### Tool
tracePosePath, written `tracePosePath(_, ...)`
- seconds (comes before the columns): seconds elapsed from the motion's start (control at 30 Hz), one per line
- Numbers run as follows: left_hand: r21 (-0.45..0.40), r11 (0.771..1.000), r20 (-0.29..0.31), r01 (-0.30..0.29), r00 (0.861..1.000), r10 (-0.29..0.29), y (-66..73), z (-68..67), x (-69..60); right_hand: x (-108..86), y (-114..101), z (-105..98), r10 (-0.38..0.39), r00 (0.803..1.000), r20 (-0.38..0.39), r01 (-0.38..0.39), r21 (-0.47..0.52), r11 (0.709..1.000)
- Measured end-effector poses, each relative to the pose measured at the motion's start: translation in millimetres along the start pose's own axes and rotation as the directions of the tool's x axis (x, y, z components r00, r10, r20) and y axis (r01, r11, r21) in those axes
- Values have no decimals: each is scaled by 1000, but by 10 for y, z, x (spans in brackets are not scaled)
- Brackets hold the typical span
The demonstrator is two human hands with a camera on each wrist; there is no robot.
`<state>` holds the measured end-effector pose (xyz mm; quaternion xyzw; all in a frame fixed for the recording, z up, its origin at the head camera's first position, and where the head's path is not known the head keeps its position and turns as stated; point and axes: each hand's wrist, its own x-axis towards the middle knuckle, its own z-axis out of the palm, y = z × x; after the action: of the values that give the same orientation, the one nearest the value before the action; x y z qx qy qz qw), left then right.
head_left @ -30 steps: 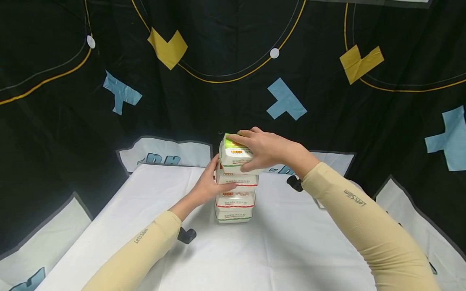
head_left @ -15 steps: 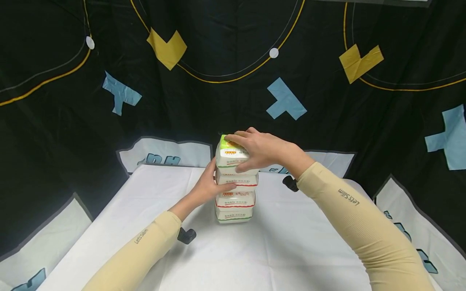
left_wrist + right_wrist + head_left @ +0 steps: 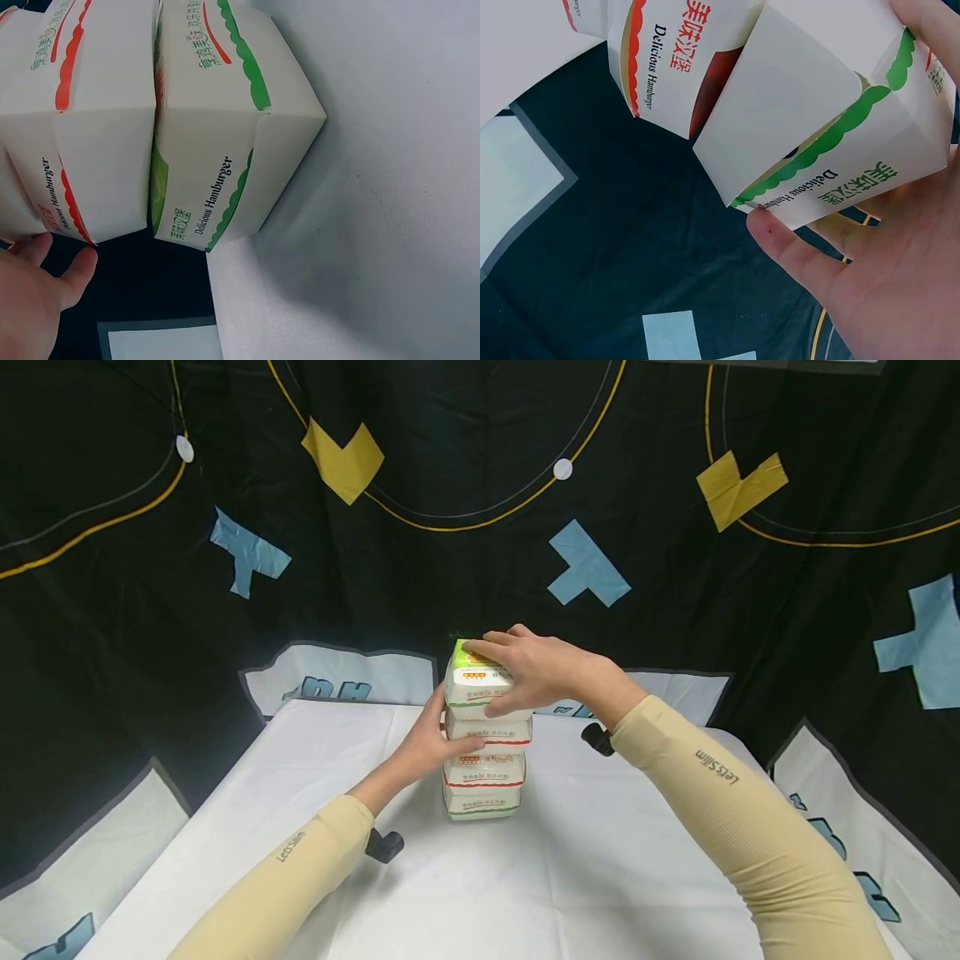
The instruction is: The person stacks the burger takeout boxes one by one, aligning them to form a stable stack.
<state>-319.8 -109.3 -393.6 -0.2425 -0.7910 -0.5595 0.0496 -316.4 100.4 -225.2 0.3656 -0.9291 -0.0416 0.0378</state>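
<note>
Several white paper hamburger boxes stand in one upright stack. The bottom box point(image 3: 482, 808) has a green wavy edge; above it come a red-edged box point(image 3: 487, 772) and another red-edged box point(image 3: 510, 731). On top sits a green-edged box point(image 3: 480, 685) with a bright green lid. My left hand point(image 3: 426, 745) holds the upper red-edged box from the left, thumb across its front. My right hand point(image 3: 543, 670) grips the top box, with fingers over the lid and the thumb on its front. In the right wrist view, the top box point(image 3: 802, 120) tilts against the red-edged box point(image 3: 679, 56).
A white cloth covers the table point(image 3: 480, 893). Behind it hangs a black curtain point(image 3: 450, 585) with yellow and blue patches. White panels with dark borders point(image 3: 352, 668) line the table's back and sides. Black wrist cameras point(image 3: 385, 846) protrude beneath both sleeves.
My right hand has shifted the top box slightly left and settled it more squarely over the stack, mostly in the first half second. My left hand has stayed put.
</note>
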Motion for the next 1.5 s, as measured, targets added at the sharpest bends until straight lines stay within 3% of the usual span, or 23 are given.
tracePosePath(0.17,-4,999,-15,-35,999,35,42,-25,-3,1,1,3,5,1000,0,-5,-2,1000)
tracePosePath(0.4,-37,996,-89,-78,993,75,129,-93,29,-1,-3,2,8,1000,1,-8,-14,1000)
tracePosePath(0.6,-60,989,-91,-136,987,130,222,-110,88,-15,-3,-3,19,1000,6,-19,-17,1000)
tracePosePath(0.83,-70,989,-123,-131,985,122,283,-108,112,-10,-17,-6,20,1000,3,-20,-25,999)
tracePosePath(1.07,-129,984,-107,-123,988,110,306,-116,137,-17,-19,-1,24,1000,2,-24,-24,999)
tracePosePath(1.33,-116,988,-92,-102,992,91,314,-146,150,-23,-32,-11,15,1000,-3,-15,-27,1000)
tracePosePath(1.5,-102,991,-83,-92,993,84,486,-161,78,-45,-23,-15,18,1000,-7,-18,-24,1000)
